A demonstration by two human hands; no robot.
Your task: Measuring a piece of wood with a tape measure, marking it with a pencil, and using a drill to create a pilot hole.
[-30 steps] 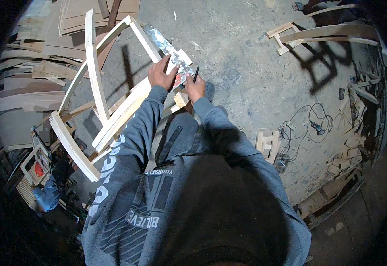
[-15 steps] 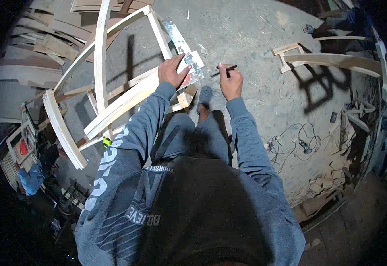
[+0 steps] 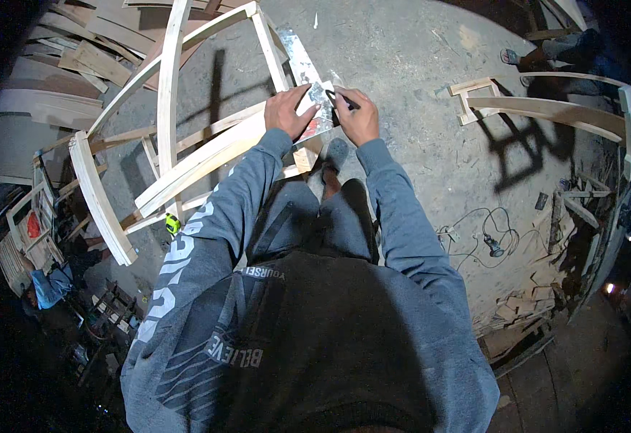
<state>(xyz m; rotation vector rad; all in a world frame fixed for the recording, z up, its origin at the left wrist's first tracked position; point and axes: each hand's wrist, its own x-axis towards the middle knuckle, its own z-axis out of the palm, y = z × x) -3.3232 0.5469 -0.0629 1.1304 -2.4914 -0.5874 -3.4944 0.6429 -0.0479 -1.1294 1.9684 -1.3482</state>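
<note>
The curved pale-wood frame [image 3: 167, 108] looks joined; your wide-fingered left hand [image 3: 286, 114] steadies a paint-smeared flat strip [image 3: 302, 65], your right hand [image 3: 359, 119] pinching a black pen [image 3: 351, 103]; marks unclear.

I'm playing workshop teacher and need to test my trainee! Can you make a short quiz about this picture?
1. What is in the right hand? A) a hammer B) a black pen C) a paintbrush
2. True or false: a yellow-green tape measure lies to the left of the person's legs.
3. What silvery thing does the left hand touch?

Key: 1. B; 2. True; 3. A flat, mottled metal piece.
</note>
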